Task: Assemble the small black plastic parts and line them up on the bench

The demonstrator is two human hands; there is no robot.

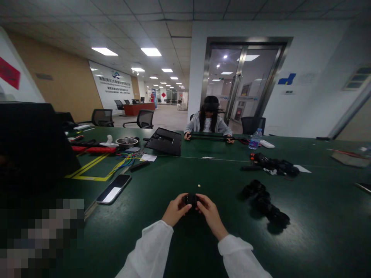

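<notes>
Between my two hands, just above the green table [139, 231], is a small black blocky part [191, 199]. My left hand [176, 209] grips its left side with thumb and fingers. On the opposite side my right hand [209, 210] has its thumb and fingers closed on the same part. Its finer detail is too dark and small to make out. A tiny pale square piece [199, 185] lies on the table beyond my hands. To the right rests a row of joined black lumpy parts [266, 204].
A phone [114, 189] lies at left, near coloured wires [123, 164] and a metal bowl [127, 143]. A tilted black panel [164, 141] stands behind. Further right are more black parts [275, 165] and a water bottle [255, 139]. A person [208, 119] sits opposite, holding a dark bar.
</notes>
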